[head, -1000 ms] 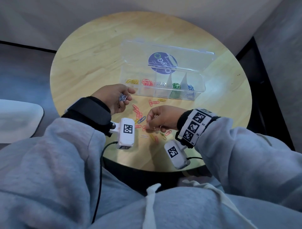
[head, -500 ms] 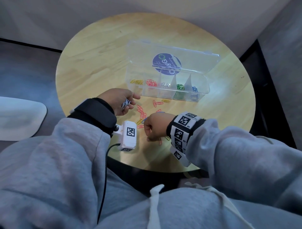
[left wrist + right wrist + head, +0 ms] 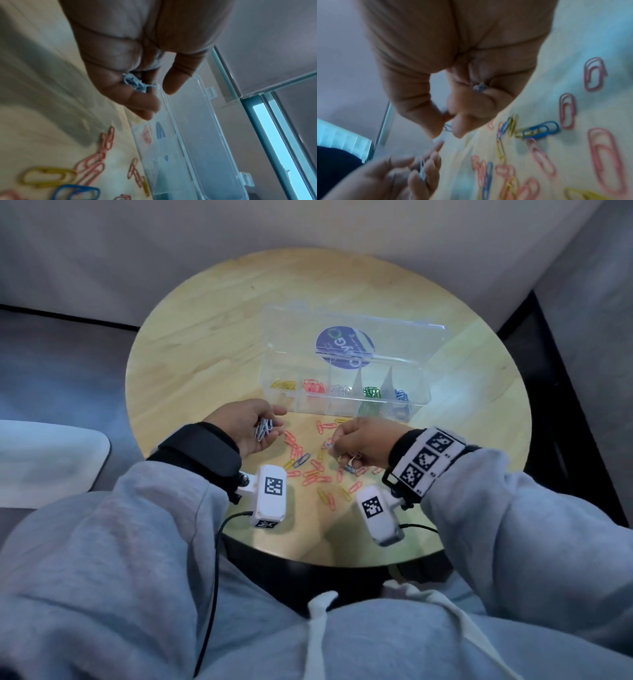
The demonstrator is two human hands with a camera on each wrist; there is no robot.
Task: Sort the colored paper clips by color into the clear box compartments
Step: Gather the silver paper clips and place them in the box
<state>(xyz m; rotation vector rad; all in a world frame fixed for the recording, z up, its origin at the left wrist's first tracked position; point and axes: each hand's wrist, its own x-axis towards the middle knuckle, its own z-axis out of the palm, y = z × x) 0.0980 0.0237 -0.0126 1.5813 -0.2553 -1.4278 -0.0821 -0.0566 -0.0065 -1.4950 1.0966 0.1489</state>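
Note:
The clear box (image 3: 416, 405) lies open at the far side of the round table, with yellow, red, white, green and blue clips in separate compartments. My left hand (image 3: 270, 422) hovers palm-up near the box's left end. It holds a bunch of white clips (image 3: 263, 429), seen between its curled fingers (image 3: 137, 97) as white clips (image 3: 135, 82). My right hand (image 3: 337, 445) is above the loose clips (image 3: 310, 470), its thumb and forefinger pinching one small pale clip (image 3: 447, 127). More metal shows inside its curled palm (image 3: 479, 87).
Pink, yellow and blue clips (image 3: 541, 129) lie scattered on the wooden table (image 3: 205, 354) between my hands and its near edge. The box's lid (image 3: 352, 344) lies flat behind the compartments. Wrist cameras and a cable hang by the table's front edge.
My right hand has lifted off the loose pile with a clip pinched and has moved away from me, nearer the left hand. The left hand has kept its bunch of white clips.

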